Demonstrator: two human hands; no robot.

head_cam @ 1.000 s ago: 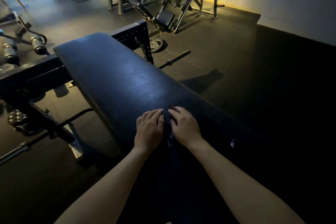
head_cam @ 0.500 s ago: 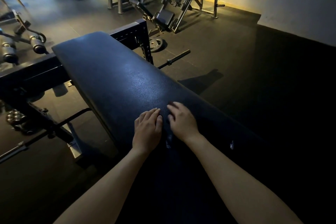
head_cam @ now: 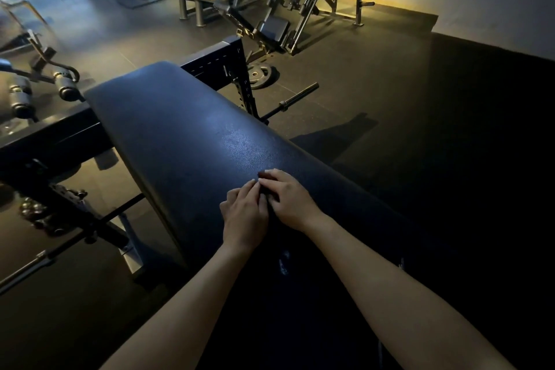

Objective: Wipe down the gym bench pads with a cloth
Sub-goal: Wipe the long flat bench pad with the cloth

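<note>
Black, grained leatherette bench pad stretches away from the person over a dark steel frame, and both hands rest side by side on its near part. The left hand lies flat with straight fingers, its fingertips touching the right hand. The right hand's fingers bend over a dark patch, and it is too dim to tell whether they hold anything.

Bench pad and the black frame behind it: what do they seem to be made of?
Bench pad: probably vinyl or synthetic leather over padding, judging by the fine pebbled grain, the soft sheen where light falls and the rounded edges. Frame: looks like black-painted steel, given the square-edged bars with rows of punched holes.
</note>
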